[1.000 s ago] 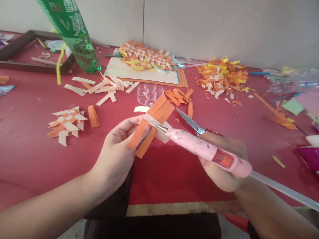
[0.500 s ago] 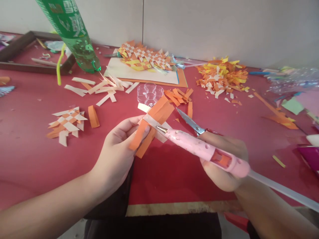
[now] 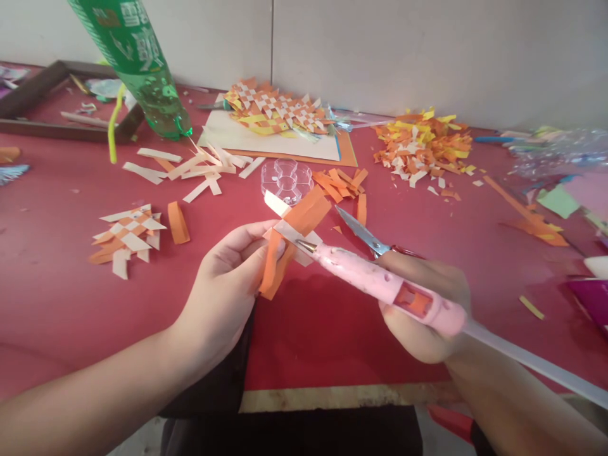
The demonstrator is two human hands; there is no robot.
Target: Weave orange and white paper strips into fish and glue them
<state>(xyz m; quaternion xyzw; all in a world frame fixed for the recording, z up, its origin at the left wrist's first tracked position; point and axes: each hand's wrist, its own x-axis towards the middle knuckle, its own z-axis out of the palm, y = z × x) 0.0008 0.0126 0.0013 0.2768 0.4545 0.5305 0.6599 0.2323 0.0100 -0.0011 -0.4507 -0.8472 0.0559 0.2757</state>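
Observation:
My left hand (image 3: 228,272) pinches a small weave of orange and cream paper strips (image 3: 306,215) between thumb and fingers. My right hand (image 3: 422,304) grips a pink glue gun (image 3: 370,275), a pale glue stick trailing from its back end. The gun's metal tip touches or nearly touches a cream strip of the weave. Scissors (image 3: 363,233) with red handles stick out from my right hand, blades pointing up and left; their handles are mostly hidden behind it.
A green bottle (image 3: 159,95) leans at the back left near a dark frame (image 3: 47,130). Around lie loose cream strips (image 3: 204,166), orange strips (image 3: 339,183), a clear tray (image 3: 287,180), a woven piece (image 3: 130,234) and a scrap pile (image 3: 425,145).
The lower orange strip by my left thumb has swung right, now overlapping the one beside it. The glue gun has shifted slightly left, its rear end most.

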